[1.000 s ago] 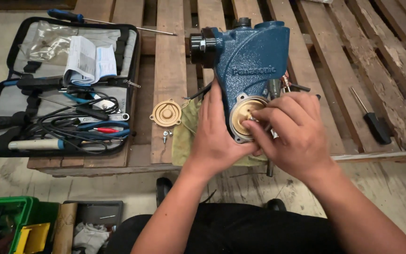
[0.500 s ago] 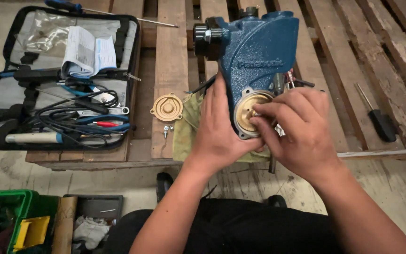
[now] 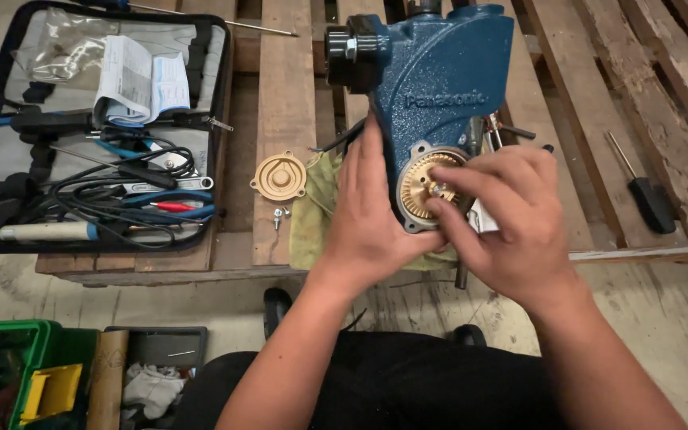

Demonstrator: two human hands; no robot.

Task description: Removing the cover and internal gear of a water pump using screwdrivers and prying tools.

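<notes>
From the head view I look straight down on a wooden pallet (image 3: pixel 288 103) that serves as the surface. A blue cast pump body (image 3: pixel 447 87) stands at about one o'clock from centre, with a black cap (image 3: pixel 352 48) on its upper left side. In its round lower opening sits a brass impeller (image 3: pixel 420 185), just right of centre.

My left hand (image 3: pixel 372 215) lies flat against the left flank of the pump body, fingers (image 3: pixel 368 159) extended and together, pointing to twelve o'clock; it braces the casting and grips nothing. My right hand (image 3: pixel 511 219) comes in from four o'clock, its fingers (image 3: pixel 455 183) narrowed to a pinch on the hub of the brass impeller; whether a small part sits between them I cannot tell.

A green cloth (image 3: pixel 316 211) lies under the pump body. At nine o'clock from the impeller, apart from it, a brass cover plate (image 3: pixel 278 176) rests on a plank, with two small screws (image 3: pixel 280 215) just below it. Farther toward nine o'clock an open tool case (image 3: pixel 89 135) holds cables, pliers and a folded leaflet (image 3: pixel 137 80). At three o'clock a black-handled screwdriver (image 3: pixel 639 195) lies on the planks. At seven o'clock, on the floor, stands a green bin (image 3: pixel 17 366).
</notes>
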